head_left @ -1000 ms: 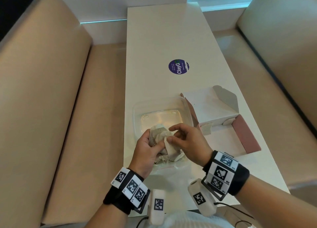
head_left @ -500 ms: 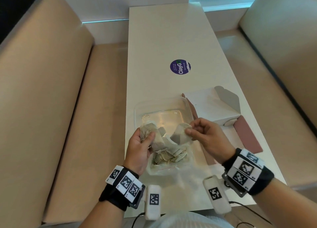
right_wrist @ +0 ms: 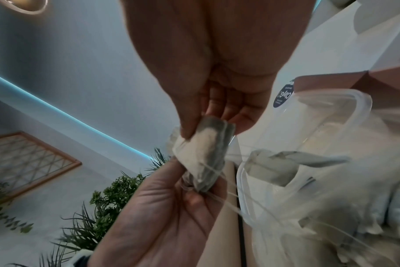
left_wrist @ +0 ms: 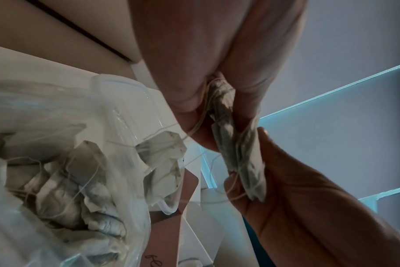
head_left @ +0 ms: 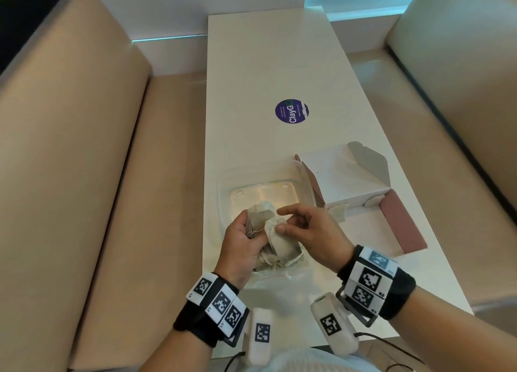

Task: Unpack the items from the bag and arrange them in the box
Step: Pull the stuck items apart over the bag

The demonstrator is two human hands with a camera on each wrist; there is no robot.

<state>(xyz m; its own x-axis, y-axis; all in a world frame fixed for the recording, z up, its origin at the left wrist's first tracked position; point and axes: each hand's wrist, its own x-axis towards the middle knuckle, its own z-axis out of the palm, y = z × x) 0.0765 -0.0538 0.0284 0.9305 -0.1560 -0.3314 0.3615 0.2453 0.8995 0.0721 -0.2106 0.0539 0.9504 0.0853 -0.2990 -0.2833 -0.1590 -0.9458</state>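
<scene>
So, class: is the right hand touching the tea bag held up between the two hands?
Touching. The right wrist view shows the right hand pinching the tea bag at its top between thumb and fingers.

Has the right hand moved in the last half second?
Yes. The right hand has swung left, away from the cardboard box, and now meets the left hand over the tea bags.

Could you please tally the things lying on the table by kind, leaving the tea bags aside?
Clear plastic tub: 1
Cardboard box: 1
Clear plastic bag: 1
Purple round sticker: 1
Total: 4
The tea bags are too bunched together to count.
</scene>
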